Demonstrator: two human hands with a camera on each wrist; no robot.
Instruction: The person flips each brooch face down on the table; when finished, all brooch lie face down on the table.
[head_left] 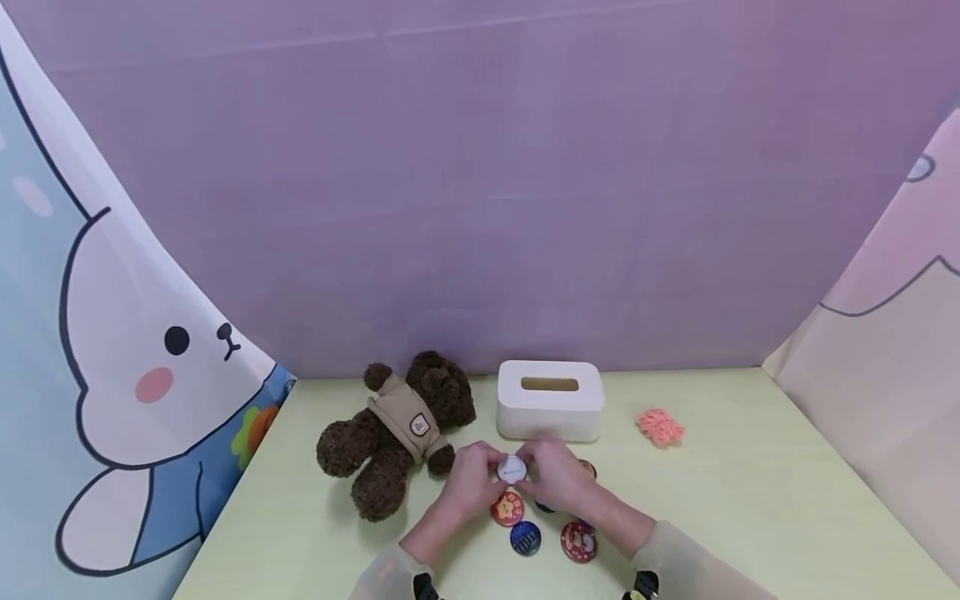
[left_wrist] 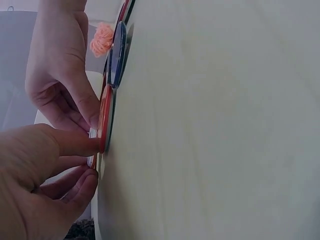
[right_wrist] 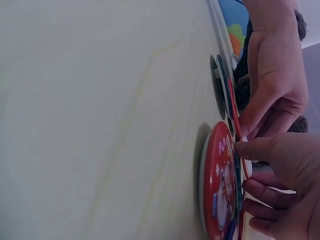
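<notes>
A round white badge (head_left: 512,469) lies between my two hands, in front of the tissue box. My left hand (head_left: 471,483) pinches its left edge with thumb and fingers, while the right hand (head_left: 558,477) grips the right edge. Just below it is a red-orange badge with a yellow star (head_left: 507,507). A dark blue badge (head_left: 525,538) and a red badge (head_left: 579,542) lie nearer to me. More badges show only partly beneath the right hand and forearm. From the right wrist view, the red badge (right_wrist: 219,185) stands out close to the right thumb.
A brown teddy bear (head_left: 408,417) in a beige top lies left of the hands. Behind them stands a white tissue box (head_left: 550,423) with a slot on top. A pink yarn bundle (head_left: 660,427) is at the right on the pale table (head_left: 750,500). Purple cloth (head_left: 525,208) hangs behind.
</notes>
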